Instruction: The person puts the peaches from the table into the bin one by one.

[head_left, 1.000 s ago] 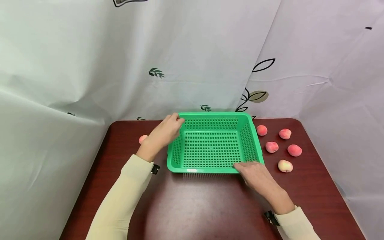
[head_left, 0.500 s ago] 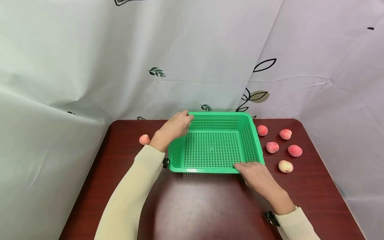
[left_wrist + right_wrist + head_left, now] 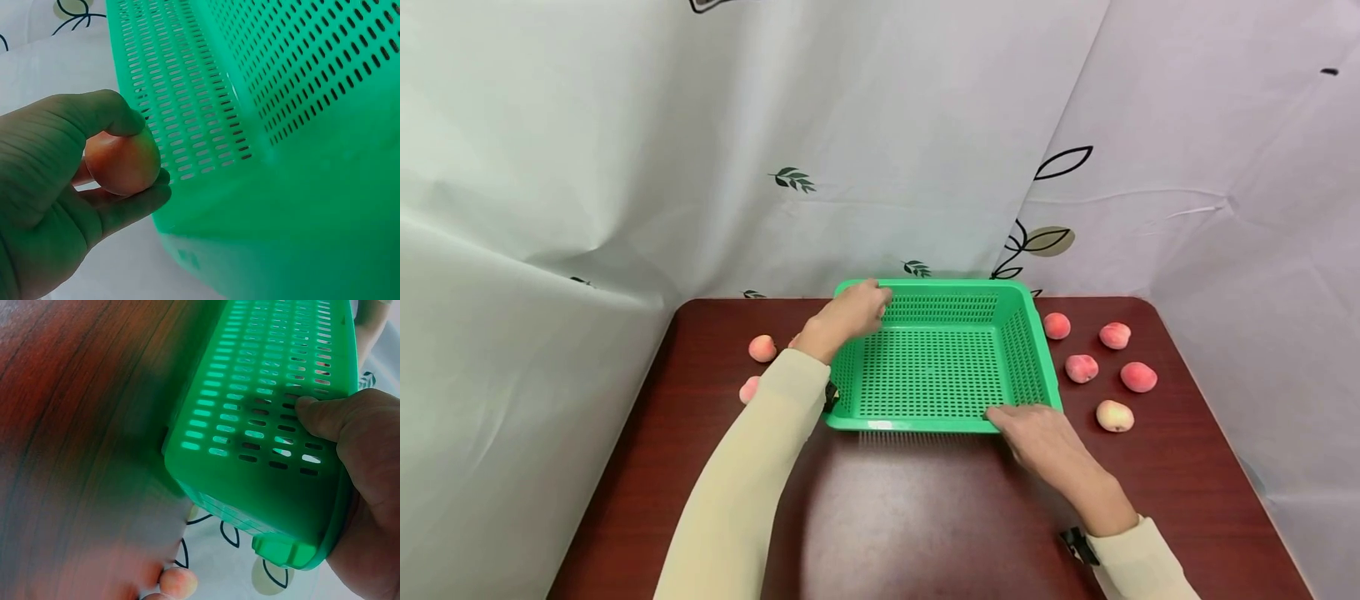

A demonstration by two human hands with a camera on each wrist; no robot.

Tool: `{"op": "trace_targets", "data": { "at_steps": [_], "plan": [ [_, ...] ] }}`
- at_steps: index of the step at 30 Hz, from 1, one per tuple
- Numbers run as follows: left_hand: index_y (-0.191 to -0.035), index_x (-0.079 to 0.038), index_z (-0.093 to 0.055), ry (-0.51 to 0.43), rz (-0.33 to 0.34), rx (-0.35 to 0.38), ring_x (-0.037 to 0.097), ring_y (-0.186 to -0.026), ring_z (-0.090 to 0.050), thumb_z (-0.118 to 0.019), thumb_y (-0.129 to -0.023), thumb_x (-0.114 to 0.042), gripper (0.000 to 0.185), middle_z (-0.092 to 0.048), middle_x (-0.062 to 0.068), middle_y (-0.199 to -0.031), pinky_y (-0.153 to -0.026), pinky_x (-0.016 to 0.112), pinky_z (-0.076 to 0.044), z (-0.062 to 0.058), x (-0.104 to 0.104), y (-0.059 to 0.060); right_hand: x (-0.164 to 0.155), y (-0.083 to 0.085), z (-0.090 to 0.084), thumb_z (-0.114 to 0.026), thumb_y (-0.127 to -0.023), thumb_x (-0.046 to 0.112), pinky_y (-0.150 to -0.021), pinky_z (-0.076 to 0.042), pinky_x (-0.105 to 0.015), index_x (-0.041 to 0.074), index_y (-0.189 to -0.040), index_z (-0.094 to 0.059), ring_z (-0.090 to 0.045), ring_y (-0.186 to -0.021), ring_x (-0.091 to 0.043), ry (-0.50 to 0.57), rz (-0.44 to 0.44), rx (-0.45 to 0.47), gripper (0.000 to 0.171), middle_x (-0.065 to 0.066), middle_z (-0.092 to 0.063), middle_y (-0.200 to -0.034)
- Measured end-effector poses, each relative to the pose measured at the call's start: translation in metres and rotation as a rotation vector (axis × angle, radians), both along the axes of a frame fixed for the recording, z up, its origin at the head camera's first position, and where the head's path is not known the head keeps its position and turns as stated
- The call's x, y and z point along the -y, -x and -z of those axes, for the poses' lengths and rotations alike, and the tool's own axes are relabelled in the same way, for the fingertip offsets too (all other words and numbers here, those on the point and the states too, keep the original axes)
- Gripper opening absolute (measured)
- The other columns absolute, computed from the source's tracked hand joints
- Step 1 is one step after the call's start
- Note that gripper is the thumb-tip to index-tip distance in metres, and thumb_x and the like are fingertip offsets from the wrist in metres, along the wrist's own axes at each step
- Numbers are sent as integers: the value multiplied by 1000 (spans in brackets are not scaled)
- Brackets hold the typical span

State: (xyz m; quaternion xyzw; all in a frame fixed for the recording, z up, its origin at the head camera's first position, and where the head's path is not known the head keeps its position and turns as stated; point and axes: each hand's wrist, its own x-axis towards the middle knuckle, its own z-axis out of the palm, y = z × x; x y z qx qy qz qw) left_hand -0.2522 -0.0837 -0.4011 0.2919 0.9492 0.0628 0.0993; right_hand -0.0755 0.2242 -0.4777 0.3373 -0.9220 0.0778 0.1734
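A green plastic basket (image 3: 925, 425) with slotted walls stands on the dark red table, its slotted floor bare. Over its back left corner, my left hand (image 3: 853, 310) holds a peach (image 3: 122, 161) between thumb and fingers, as the left wrist view shows. In the head view that fruit is almost wholly covered by the hand. At the front right corner my right hand (image 3: 1037, 433) grips the basket's rim. Its thumb (image 3: 322, 415) lies against the slotted outer wall in the right wrist view, while the fingers are hidden behind the rim.
Right of the basket lie several peaches, among them a pale yellow one (image 3: 1115, 416) and a red one (image 3: 1138, 377). On the left, a peach (image 3: 762, 348) and another (image 3: 749, 389) lie by my sleeve. A white patterned curtain (image 3: 880, 150) hangs behind the table.
My left hand has moved right with the peach, from the basket's left edge to over its back left corner. More peaches show behind the left arm. My right hand stays put.
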Motion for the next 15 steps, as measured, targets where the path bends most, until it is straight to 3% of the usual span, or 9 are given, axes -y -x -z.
{"op": "trace_targets", "data": {
  "at_steps": [9, 15],
  "plan": [
    [-100, -9, -59, -13, -56, 85, 19, -85, -47, -57, -97, 0, 10, -53, 6, -102, -71, 32, -39, 7, -6, 6, 1, -1, -1, -55, -83, -5, -51, -21, -20, 21, -74, -39, -28, -50, -4, 22, -3, -22, 32, 11, -29, -61],
    [-97, -9, -56, -6, -90, 162, 18, -76, -38, -53, -101, -3, 8, -48, 5, -90, -69, 32, -35, 15, -11, 11, 0, 0, 0, -52, -86, -3, -51, -23, -22, 20, -75, -39, -28, -50, -5, 24, -6, -16, 29, 11, -30, -61]
  ]
}}
